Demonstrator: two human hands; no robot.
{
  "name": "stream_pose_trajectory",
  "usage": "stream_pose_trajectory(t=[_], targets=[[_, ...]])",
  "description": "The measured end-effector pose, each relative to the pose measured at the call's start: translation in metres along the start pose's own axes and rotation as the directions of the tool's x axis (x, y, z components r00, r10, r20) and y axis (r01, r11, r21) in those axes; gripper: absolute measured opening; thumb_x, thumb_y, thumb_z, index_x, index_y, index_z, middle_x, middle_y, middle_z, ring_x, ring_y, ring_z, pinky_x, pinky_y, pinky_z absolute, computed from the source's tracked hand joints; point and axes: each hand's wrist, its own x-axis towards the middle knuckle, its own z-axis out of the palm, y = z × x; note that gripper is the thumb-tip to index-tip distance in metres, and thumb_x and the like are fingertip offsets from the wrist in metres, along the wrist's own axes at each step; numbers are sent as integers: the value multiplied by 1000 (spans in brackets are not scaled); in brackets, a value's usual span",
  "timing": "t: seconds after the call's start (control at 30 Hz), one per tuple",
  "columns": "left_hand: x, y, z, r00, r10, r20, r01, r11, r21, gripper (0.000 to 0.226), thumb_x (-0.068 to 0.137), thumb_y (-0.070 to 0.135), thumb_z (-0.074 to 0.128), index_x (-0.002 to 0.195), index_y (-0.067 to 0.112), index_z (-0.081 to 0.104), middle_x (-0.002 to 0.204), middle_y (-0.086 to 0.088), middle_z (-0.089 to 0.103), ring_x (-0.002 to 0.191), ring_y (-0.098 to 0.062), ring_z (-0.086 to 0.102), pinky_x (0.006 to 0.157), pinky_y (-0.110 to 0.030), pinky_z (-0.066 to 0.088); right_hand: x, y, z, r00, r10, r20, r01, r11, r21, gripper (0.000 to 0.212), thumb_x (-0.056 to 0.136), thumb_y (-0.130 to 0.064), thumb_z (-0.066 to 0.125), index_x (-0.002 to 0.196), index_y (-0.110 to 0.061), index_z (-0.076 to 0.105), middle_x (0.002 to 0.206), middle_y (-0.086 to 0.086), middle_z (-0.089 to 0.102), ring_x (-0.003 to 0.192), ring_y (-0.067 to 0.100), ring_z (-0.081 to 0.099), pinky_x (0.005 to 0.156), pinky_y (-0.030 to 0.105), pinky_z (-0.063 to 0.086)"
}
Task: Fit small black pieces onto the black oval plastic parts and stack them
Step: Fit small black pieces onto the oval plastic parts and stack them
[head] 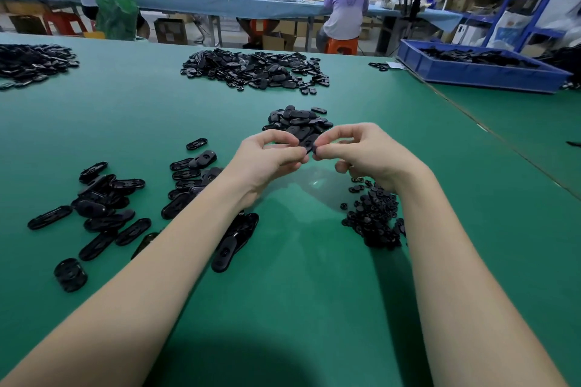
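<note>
Hands pinch one flat, glossy black oval part (308,144) between them

Green table (298,292); black oval parts (103,207); blue bin (478,72).

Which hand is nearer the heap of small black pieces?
Right. The right hand is just above the heap of small black pieces; the left hand is farther off to its left.

Two bare forearms, left hand (270,154) and right hand (364,151), no sleeves, rings or watch
</note>
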Motion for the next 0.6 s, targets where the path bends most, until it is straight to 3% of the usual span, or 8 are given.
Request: stream_pose_trajectory(t=[0.17, 0.37, 0.5, 0.6], targets=[[-2, 0, 2, 994, -12, 109, 7, 999, 54, 41, 83, -11, 71, 117, 10, 70, 96, -17, 71, 82, -17, 70, 75, -20, 57, 1, 3, 5, 999, -31, -39, 33, 998, 59, 11, 88, -12, 75, 85, -23, 75, 72, -5, 66, 51, 8, 51, 46, 16, 34], [-1, 1, 0, 985, -80, 156, 82, 997, -4, 29, 90, -1, 68, 117, 10, 68, 96, -13, 76, 88, -20, 74, 76, -22, 58, 1, 7, 8, 1000, -26, -13, 27, 998, 53, 9, 89, -15, 74, 87, -24, 76, 78, -5, 71, 54, 8, 54, 47, 16, 36], [0, 1, 0, 990, -84, 110, 82, 996, 20, 10, 94, 11, 69, 103, 14, 70, 88, -5, 75, 74, -11, 71, 69, -17, 56, 2, 8, 8, 999, -17, -32, 18, 999, 29, 8, 88, -15, 75, 87, -23, 75, 78, -5, 70, 53, 7, 55, 48, 17, 35], [1, -2, -1, 997, -71, 42, 70, 997, 27, 11, 92, 4, 69, 95, 14, 67, 87, -11, 73, 64, -10, 66, 65, -16, 54, 2, 8, 8, 999, 0, -52, 2, 1000, 26, 7, 86, -17, 78, 87, -22, 74, 77, -6, 69, 52, 7, 54, 45, 16, 34]])
